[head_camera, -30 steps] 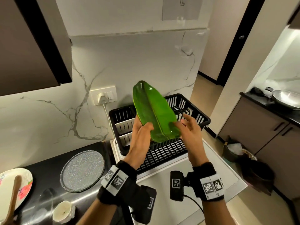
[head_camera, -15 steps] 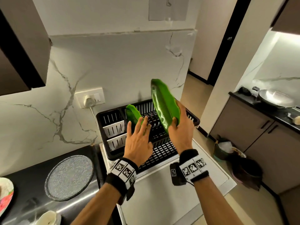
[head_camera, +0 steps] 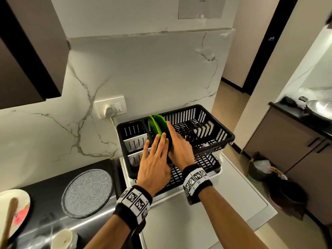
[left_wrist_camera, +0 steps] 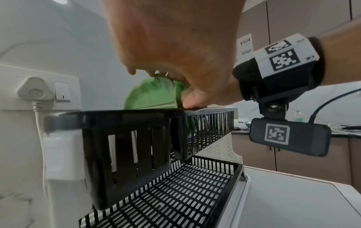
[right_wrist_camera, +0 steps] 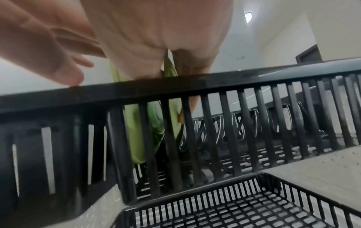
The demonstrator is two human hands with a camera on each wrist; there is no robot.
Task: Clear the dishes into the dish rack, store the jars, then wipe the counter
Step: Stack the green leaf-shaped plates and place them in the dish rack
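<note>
Roughly early stage. Head view: two green plates (head_camera: 158, 126) stand on edge in the dish rack (head_camera: 212, 141) upper tier; right hand (head_camera: 179, 150) grips the nearer one, left hand (head_camera: 154, 164) flat, fingers straight, against them. Grey plate (head_camera: 87, 193), floral plate (head_camera: 16, 209), cup (head_camera: 62, 239) wait on the counter (head_camera: 48, 220); no jars visible. Left wrist view: plug (left_wrist_camera: 34, 92) beside rack. Right wrist view: free slots (right_wrist_camera: 244, 128) remain.

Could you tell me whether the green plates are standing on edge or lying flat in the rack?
On edge: both green plates stand upright in the dish rack.
</note>
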